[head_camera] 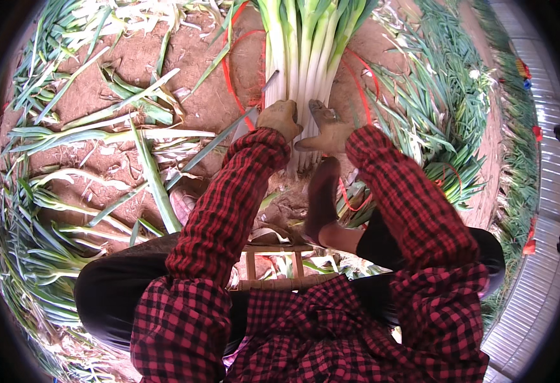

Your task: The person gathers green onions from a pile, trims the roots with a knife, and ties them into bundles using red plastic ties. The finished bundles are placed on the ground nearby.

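Observation:
A thick bundle of large green onions (304, 52) lies before me on the soil, white stems and roots towards me, green leaves away. My left hand (280, 118), in a tan work glove, is on the left side of the stems with its fingers curled; a thin dark rod (270, 80) sticks out beyond it, and whether the hand grips it I cannot tell. My right hand (327, 129), gloved too, rests on the stems at the right, thumb and fingers spread. Red plastic strapping (228, 72) loops on the ground on both sides of the bundle.
Loose onions and trimmed leaves (131, 136) litter the soil at left. Piled green onions (433, 95) curve along the right, beside a ribbed metallic sheet (538, 158). My shod foot (321, 201) is close to the root ends. A wooden stool (280, 282) shows between my legs.

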### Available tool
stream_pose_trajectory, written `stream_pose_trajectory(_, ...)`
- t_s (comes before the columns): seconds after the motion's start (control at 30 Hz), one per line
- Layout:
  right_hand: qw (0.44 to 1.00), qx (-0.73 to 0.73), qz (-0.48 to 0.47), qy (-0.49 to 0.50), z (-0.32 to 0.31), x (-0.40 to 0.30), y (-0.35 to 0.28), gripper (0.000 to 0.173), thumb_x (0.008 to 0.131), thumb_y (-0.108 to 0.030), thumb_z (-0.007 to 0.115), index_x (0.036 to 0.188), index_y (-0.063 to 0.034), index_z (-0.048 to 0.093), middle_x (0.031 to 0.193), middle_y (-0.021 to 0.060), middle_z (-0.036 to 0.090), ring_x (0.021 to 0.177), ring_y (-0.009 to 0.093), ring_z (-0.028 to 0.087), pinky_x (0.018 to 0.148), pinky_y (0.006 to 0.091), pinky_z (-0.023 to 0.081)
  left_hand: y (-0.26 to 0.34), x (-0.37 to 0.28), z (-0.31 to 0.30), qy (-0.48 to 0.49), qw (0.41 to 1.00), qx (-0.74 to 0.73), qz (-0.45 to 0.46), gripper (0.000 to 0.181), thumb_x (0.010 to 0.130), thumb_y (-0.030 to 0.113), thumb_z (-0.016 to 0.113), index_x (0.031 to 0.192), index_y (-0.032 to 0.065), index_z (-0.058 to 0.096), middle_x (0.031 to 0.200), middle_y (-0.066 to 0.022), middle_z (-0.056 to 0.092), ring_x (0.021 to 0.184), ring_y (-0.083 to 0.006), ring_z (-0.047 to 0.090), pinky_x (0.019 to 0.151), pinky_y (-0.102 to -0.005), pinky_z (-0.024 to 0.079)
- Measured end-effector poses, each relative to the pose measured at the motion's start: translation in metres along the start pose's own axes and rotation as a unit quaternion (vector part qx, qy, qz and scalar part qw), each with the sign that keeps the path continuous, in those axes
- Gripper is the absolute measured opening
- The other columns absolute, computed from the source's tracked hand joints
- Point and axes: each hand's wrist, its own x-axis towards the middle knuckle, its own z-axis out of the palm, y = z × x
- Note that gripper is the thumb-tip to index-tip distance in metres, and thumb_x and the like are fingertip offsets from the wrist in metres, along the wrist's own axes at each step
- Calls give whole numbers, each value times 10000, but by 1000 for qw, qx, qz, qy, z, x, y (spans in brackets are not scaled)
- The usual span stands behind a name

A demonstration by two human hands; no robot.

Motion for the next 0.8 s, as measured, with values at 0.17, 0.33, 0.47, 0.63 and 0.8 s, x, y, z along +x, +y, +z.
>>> stream_pose_trajectory(0.17, 969, -136, -7, -204, -60, 13, -15, 1254, 734, -790, 558, 1514, 89, 123, 1568, 277, 216, 1463, 360, 236, 1194, 369, 226, 1, -6, 10, 12, 1000, -26, -9, 374, 690, 254, 782, 962, 47, 630, 978, -185, 652, 973, -368, 639, 831, -452, 508)
stream_pose_trajectory(0.33, 968, -121, -71, -207, -62, 9, 12, 1201, 755, -760, 568, 1512, 79, 161, 1570, 275, 210, 1450, 362, 270, 1187, 358, 245, -1, -16, 6, -12, 997, -81, -9, 323, 714, 182, 744, 965, 34, 604, 985, -189, 638, 952, -394, 627, 832, -467, 495)
stream_pose_trajectory(0.47, 981, 115, -138, -79, -40, -9, 31, 944, 873, -614, 576, 1505, 21, 279, 1574, 225, 252, 1445, 326, 296, 1174, 373, 267, -33, -30, 4, -25, 934, -352, -49, 192, 829, 109, 708, 969, 18, 613, 869, -93, 652, 850, -223, 632, 775, -353, 498)
stream_pose_trajectory(0.63, 826, 542, -81, 131, 21, -15, 49, 547, 946, -323, 607, 1394, -26, 504, 1436, 180, 495, 1348, 285, 454, 1115, 361, 360, -78, -52, 6, 34, 803, -569, -177, 133, 873, 9, 650, 1006, 15, 643, 888, 0, 640, 847, -112, 594, 715, -254, 496)
stream_pose_trajectory(0.8, 902, 362, 86, 219, 123, 7, 110, 511, 897, -358, 628, 1350, -129, 571, 1380, 131, 562, 1273, 324, 531, 1055, 371, 422, -81, -70, 43, 30, 976, -175, -127, 341, 832, 57, 622, 1173, 68, 610, 1083, -105, 654, 958, -287, 654, 754, -410, 541)
